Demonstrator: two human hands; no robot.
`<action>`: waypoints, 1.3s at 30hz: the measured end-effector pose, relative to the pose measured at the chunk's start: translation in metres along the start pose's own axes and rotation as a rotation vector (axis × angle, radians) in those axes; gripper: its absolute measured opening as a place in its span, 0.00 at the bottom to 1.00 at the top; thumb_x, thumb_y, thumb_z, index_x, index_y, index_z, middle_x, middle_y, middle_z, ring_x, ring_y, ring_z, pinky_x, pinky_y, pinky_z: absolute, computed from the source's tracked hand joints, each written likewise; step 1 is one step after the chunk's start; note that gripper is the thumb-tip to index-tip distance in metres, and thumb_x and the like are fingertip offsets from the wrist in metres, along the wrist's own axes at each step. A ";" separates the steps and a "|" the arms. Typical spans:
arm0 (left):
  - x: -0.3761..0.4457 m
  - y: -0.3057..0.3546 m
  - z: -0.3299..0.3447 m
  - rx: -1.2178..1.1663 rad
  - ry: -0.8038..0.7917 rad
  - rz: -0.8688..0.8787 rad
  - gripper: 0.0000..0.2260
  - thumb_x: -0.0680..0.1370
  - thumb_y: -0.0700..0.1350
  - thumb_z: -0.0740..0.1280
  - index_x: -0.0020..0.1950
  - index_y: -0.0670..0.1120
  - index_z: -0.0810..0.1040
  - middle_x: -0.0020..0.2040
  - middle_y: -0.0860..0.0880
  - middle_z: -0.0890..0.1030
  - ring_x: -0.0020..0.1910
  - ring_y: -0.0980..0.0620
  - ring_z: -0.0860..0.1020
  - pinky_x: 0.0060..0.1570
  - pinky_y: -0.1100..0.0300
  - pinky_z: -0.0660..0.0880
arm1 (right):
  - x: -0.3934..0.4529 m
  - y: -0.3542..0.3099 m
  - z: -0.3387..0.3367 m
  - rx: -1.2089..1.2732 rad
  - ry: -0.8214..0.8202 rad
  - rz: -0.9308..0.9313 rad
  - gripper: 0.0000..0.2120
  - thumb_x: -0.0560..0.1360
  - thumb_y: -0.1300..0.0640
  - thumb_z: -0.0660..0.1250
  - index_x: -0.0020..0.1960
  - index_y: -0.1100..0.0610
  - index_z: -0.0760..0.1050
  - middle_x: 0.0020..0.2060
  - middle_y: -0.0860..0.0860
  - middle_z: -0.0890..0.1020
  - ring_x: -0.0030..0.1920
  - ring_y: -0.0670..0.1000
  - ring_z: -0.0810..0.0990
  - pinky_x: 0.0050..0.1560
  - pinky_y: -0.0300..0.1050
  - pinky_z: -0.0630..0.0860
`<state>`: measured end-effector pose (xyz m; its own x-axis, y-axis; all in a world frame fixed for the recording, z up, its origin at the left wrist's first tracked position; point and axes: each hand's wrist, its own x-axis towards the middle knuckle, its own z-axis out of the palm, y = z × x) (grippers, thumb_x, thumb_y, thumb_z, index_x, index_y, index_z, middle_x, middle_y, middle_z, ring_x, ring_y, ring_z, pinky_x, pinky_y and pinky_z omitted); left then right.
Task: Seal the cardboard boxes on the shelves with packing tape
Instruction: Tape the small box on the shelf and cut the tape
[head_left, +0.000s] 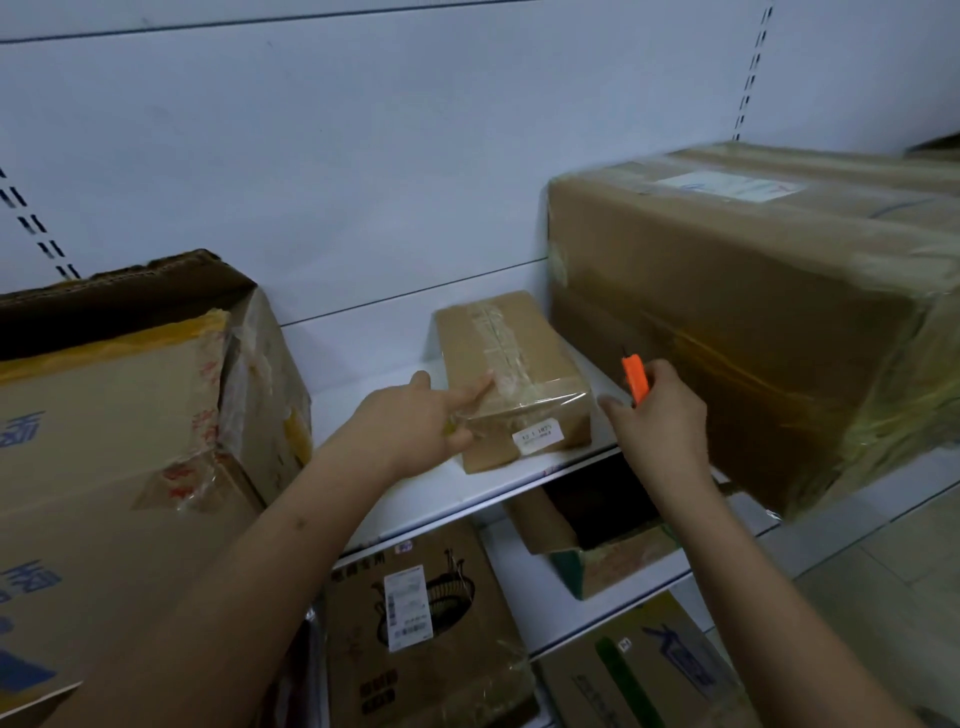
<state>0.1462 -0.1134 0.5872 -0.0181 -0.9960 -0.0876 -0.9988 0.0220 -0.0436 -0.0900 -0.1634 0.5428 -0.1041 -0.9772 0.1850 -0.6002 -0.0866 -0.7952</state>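
Note:
A small cardboard box (511, 364) lies on the white shelf (374, 364), with clear tape running along its top and over its front edge. My left hand (415, 421) rests on the box's near left corner, its forefinger stretched out flat along the tape on the top. My right hand (662, 415) is just right of the box and grips an orange utility knife (635, 378) that points upward. No tape roll is in view.
A large tape-wrapped carton (769, 312) stands close on the right. An opened box with blue print (104, 441) stands on the left. Lower shelves hold several more boxes, one printed carton (415, 623) and one open box (608, 519).

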 end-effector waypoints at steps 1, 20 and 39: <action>0.000 0.003 0.002 0.004 0.002 0.001 0.27 0.82 0.61 0.54 0.76 0.72 0.41 0.53 0.47 0.69 0.47 0.46 0.76 0.48 0.53 0.74 | -0.006 -0.005 0.001 0.051 0.063 -0.078 0.10 0.76 0.50 0.70 0.49 0.55 0.73 0.38 0.50 0.77 0.38 0.51 0.77 0.40 0.50 0.76; 0.009 0.005 -0.006 -0.506 -0.180 0.059 0.26 0.83 0.57 0.60 0.76 0.71 0.52 0.51 0.54 0.78 0.34 0.49 0.85 0.43 0.57 0.81 | 0.003 -0.024 0.060 0.263 0.273 -0.002 0.16 0.81 0.53 0.64 0.62 0.62 0.68 0.54 0.53 0.68 0.44 0.48 0.71 0.44 0.35 0.65; -0.015 0.019 0.004 -0.596 -0.133 0.001 0.27 0.81 0.56 0.64 0.78 0.56 0.59 0.37 0.54 0.83 0.33 0.53 0.84 0.49 0.58 0.80 | 0.007 -0.062 0.049 -0.692 0.022 -0.224 0.13 0.78 0.60 0.63 0.62 0.55 0.73 0.54 0.54 0.79 0.54 0.57 0.78 0.43 0.48 0.67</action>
<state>0.1275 -0.0981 0.5832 -0.0517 -0.9758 -0.2123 -0.8531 -0.0674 0.5173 -0.0143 -0.1743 0.5654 0.0690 -0.9457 0.3177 -0.9723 -0.1350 -0.1907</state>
